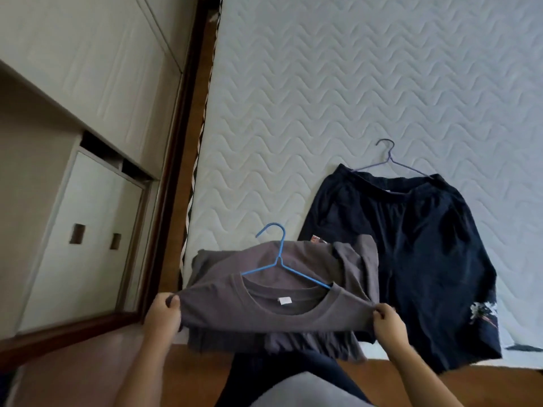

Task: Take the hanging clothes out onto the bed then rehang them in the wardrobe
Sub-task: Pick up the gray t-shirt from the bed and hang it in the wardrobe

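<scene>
A grey T-shirt [282, 314] on a blue wire hanger [280, 261] lies at the near edge of the bed [323, 98]. My left hand [163, 314] pinches its left shoulder and my right hand [388, 320] pinches its right shoulder, holding the fabric stretched between them. The hanger's hook points away from me and its right arm goes into the neck opening. To the right, a dark navy garment [411, 251] lies flat on the mattress with a purple wire hanger [389, 160] at its top.
The white wardrobe [88, 83] stands to the left, its lower doors [85, 239] with square cut-out handles. A dark wooden bed frame [173, 160] runs between wardrobe and mattress. My dark trousers and grey top fill the bottom centre.
</scene>
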Demonstrator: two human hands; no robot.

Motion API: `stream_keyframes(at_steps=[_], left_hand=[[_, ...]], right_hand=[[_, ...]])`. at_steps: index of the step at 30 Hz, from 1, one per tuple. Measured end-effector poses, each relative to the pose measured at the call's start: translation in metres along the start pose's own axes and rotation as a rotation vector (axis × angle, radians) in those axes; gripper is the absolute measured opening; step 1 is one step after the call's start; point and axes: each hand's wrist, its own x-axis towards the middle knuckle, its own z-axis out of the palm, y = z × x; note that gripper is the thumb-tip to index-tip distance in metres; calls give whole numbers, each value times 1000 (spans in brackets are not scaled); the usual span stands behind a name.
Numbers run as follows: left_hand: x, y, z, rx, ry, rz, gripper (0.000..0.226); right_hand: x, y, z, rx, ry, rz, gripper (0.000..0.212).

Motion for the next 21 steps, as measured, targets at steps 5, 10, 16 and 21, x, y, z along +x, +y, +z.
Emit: stream_keyframes(at_steps=[5, 10, 16, 21], left_hand=[[-42, -61, 1, -77, -84, -19, 22], [-54, -128, 7, -124, -43, -71, 25], [-107, -159, -30, -353, 85, -41, 24], [-154, -253, -73, -432, 223, -79, 30]], right_hand=[[-13, 32, -3, -103, -45, -12, 24], [-22, 0, -12, -195, 14, -217, 28], [-69, -25, 6, -245, 58, -403, 28], [-128, -35, 48, -347, -34, -655, 12]])
